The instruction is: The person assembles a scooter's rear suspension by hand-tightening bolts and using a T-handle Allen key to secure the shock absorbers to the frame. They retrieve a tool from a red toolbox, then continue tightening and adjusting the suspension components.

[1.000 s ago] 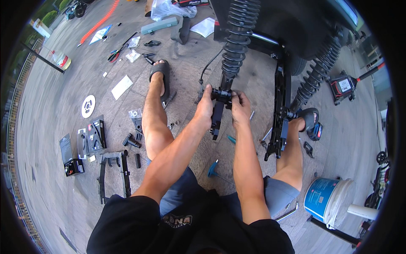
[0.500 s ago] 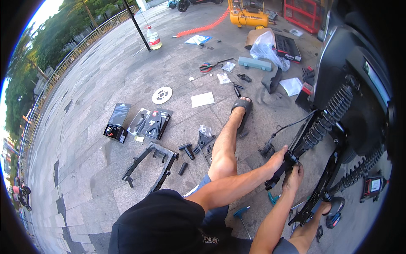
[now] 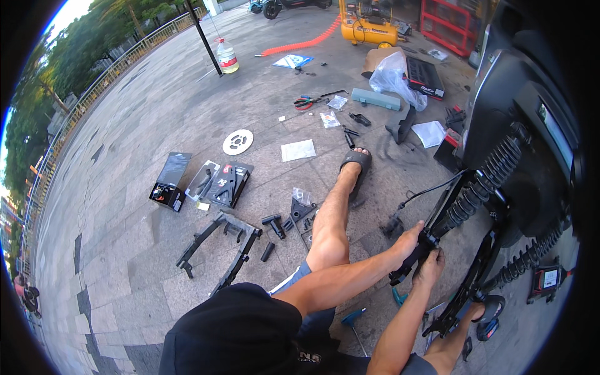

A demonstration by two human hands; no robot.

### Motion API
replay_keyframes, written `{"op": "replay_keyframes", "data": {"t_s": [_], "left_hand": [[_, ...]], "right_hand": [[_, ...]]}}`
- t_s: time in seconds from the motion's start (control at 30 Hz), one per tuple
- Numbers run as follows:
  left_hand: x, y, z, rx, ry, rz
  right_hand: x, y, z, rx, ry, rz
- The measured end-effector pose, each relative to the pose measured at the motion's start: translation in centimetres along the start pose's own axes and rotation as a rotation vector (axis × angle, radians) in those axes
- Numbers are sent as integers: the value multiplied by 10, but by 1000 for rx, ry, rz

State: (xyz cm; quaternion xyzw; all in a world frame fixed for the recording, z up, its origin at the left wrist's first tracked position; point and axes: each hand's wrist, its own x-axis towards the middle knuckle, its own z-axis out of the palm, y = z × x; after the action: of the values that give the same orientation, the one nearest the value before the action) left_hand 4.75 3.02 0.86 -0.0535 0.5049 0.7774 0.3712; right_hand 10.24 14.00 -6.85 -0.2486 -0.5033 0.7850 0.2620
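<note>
On the right stands a motorbike [image 3: 531, 100], with a coil-spring shock absorber [image 3: 478, 181] slanting down to a black swingarm [image 3: 406, 267]. My left hand [image 3: 407, 242] is wrapped round the swingarm by the shock's lower end. Just beneath it, my right hand [image 3: 430, 267] has its fingers curled together against the same joint; whatever they pinch is too small and hidden to name. The second swingarm leg [image 3: 478, 269] runs alongside to the right, below another shock absorber [image 3: 528, 253]. A cable with a black part [image 3: 392, 226] hangs beside my left hand.
Blue-handled tools [image 3: 354, 317] lie near my legs. To the left are a black U-shaped frame [image 3: 234, 225], opened boxes [image 3: 170, 181] and a brake disc [image 3: 238, 142]. Pliers [image 3: 305, 102], a grey case [image 3: 375, 99] and a yellow compressor [image 3: 369, 30] are farther off. A power tool [image 3: 488, 329] sits by my right foot.
The view has shifted slightly, so floor items sit a little farther left. Both hands stay at the shock's lower joint, with only a slight shift of the right fingers.
</note>
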Motion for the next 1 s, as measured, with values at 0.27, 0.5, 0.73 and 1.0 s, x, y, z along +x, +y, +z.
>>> {"op": "replay_keyframes", "data": {"t_s": [0.27,0.5,0.73,1.0], "left_hand": [[9,-7,-2,74,84,29],[7,-3,0,-3,120,-90],[-5,9,5,-53,114,-137],[-10,13,8,-83,29,-90]], "right_hand": [[-3,-6,7,-350,184,-52],[-4,-1,12,-190,210,18],[-10,-12,23,-286,247,96],[-15,-19,31,-235,285,74]]}}
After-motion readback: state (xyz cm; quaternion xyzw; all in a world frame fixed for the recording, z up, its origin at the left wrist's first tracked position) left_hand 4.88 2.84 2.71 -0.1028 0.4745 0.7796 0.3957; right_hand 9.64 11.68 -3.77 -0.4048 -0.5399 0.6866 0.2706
